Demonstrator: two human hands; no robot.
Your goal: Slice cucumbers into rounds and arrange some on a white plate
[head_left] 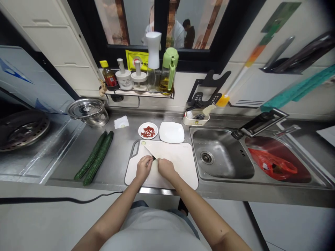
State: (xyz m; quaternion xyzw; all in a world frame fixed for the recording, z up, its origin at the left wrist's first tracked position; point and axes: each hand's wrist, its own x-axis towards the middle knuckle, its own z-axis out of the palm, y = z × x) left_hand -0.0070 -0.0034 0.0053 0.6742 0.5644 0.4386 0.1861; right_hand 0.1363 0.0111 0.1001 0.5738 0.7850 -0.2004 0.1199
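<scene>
My right hand (165,168) is closed around the dark handle of a knife (148,151), whose blade points up and left over the white cutting board (178,160). Close beside it, the fingers of my left hand (144,167) are pinched together at the near end of the blade; what they hold, if anything, is hidden. A pale green round slice (143,143) lies near the board's top left corner. Two long dark green cucumbers (98,158) rest side by side on the steel counter, left of the board.
Behind the board stand a dish of small red pieces (148,131) and a white square plate (171,132). To the right is a steel sink (222,153) with a red bag (274,165) in its far basin. A lidded pot (89,111) sits back left, below a bottle shelf (138,93).
</scene>
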